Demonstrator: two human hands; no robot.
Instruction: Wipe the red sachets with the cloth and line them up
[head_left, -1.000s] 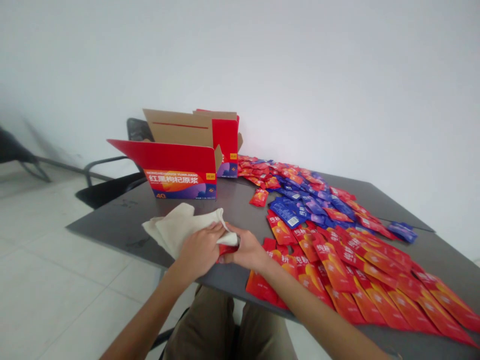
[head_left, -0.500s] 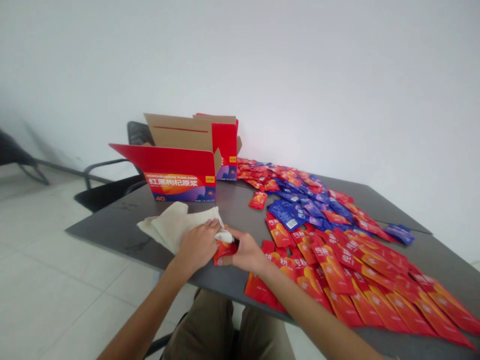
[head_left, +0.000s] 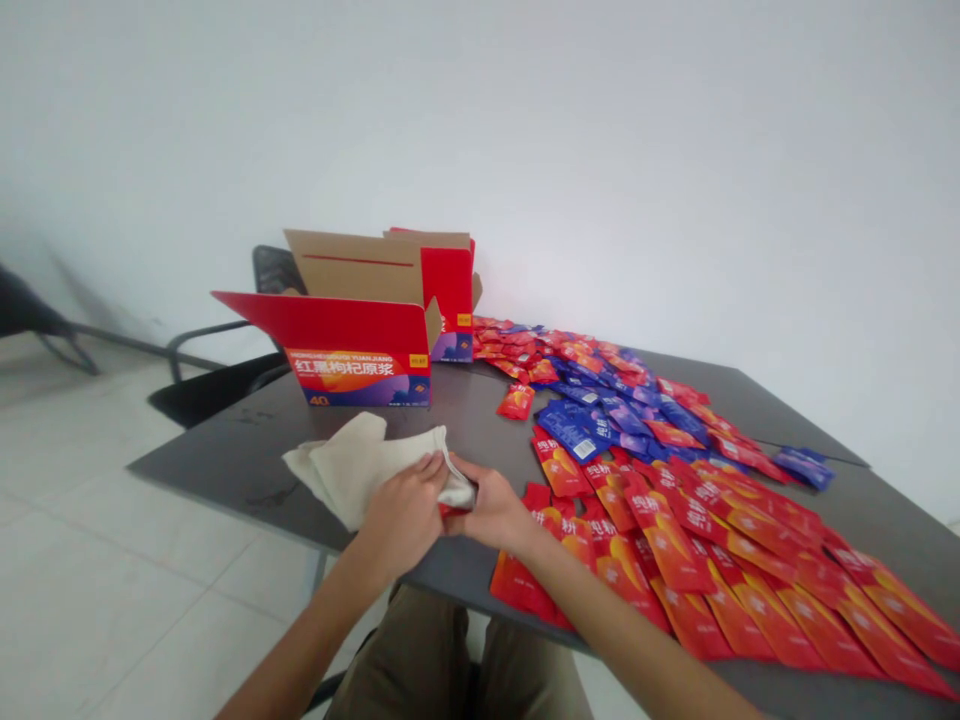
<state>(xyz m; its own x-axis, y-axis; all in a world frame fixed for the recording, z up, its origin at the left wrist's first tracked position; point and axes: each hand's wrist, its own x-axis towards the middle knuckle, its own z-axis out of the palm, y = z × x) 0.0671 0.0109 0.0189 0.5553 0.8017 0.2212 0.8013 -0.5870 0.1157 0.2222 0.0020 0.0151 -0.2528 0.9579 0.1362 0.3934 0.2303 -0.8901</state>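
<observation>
A beige cloth bag (head_left: 352, 462) lies on the dark grey table (head_left: 240, 450) near its front edge. My left hand (head_left: 401, 515) is closed on the bag's open mouth. My right hand (head_left: 491, 505) is closed on a red sachet (head_left: 450, 511) and pushes it into that mouth; only a sliver of the sachet shows between the hands. A large spread of red sachets (head_left: 705, 560) lies right beside my right hand.
An open red cardboard box (head_left: 356, 345) stands at the table's back left, a second one (head_left: 450, 290) behind it. Blue sachets (head_left: 600, 415) lie mixed among red ones mid-table. A lone red sachet (head_left: 516, 400) lies apart. A black chair (head_left: 217, 375) stands left of the table.
Half a second ago the red sachet was plainly visible at the bag's mouth; now it is almost wholly inside, with both hands pressed closer together.
</observation>
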